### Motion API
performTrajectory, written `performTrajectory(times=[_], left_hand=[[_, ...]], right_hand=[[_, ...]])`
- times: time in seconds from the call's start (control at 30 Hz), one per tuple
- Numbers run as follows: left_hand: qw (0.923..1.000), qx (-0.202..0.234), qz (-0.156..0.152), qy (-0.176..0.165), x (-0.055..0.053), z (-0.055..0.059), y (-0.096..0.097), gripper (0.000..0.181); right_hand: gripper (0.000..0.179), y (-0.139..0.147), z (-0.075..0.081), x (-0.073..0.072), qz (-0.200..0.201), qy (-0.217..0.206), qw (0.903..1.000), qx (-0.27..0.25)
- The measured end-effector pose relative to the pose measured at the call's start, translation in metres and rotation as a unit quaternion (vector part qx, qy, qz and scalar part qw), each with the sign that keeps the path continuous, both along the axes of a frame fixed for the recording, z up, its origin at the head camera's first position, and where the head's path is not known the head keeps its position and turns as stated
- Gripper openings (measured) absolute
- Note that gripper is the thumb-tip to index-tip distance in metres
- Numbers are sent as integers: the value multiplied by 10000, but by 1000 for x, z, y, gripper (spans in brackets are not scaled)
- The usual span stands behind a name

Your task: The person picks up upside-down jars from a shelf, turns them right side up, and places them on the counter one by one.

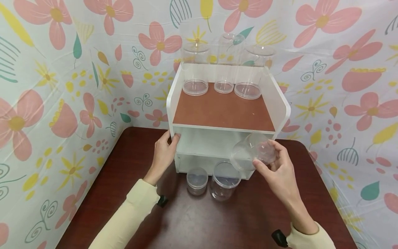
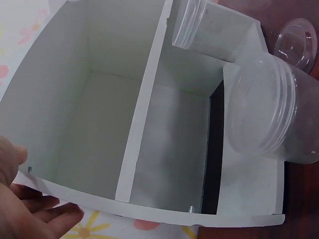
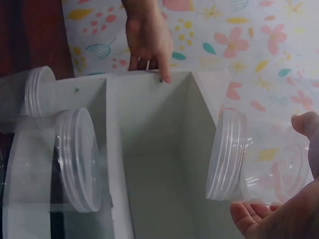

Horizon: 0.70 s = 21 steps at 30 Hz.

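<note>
1. Gripping a clear jar (image 1: 244,152) by its base end, a person's right hand (image 1: 281,173) sets thumb on one side and fingertips on the other; the hold appears chosen to keep the lid free of the fingers.

2. Tilted on its side, the jar hangs in front of a white shelf (image 1: 172,93), its lid end pointing left across the opening beneath the top board; the slant suits a mouth so low and wide.

3. Clasping the shelf's left side panel, the left hand (image 1: 164,148) lays its thumb over the front edge with the fingers outside, a hold that seems meant to steady the shelf.

4. Standing upright on the dark table (image 1: 192,224), a short jar (image 1: 197,183) and a taller jar (image 1: 224,185) sit side by side before the lowest part, probably there for easy reach.

5. Lined up toward the back of the brown top board (image 1: 224,112) are a left jar (image 1: 195,74), a slim middle jar (image 1: 224,69) and a right jar (image 1: 250,77), all upright, perhaps set back for safety. Behind hangs a flowered sheet (image 1: 93,41).
</note>
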<state>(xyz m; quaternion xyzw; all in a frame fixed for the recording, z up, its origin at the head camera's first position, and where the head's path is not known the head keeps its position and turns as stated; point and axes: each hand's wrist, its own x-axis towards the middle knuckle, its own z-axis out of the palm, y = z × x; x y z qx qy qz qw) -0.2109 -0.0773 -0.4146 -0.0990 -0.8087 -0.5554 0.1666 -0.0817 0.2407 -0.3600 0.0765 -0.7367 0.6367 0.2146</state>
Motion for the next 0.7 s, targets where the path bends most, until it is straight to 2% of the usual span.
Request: performTrajectory(times=[0.13, 0.3, 0.37, 0.43, 0.57, 0.7], left_hand=[[10000, 48, -36, 57, 5, -2, 0, 37], [9985, 242, 404, 279, 14, -4, 4, 47], [9966, 377, 575, 451, 18, -5, 5, 42], [9950, 498, 615, 610, 23, -5, 6, 35], [9930, 712, 391, 855, 33, -6, 9, 26], [9903, 667, -23, 1219, 40, -8, 13, 24]], right_hand=[[66, -2, -6, -1, 48, -73, 9999, 98], [66, -4, -12, -1, 73, -254, 9995, 186], [66, -4, -14, -1, 95, -322, 9992, 195], [66, -5, -16, -1, 113, -383, 9990, 181], [68, -7, -20, -1, 129, -495, 9985, 168], [68, -10, -25, -2, 155, -624, 9977, 234]])
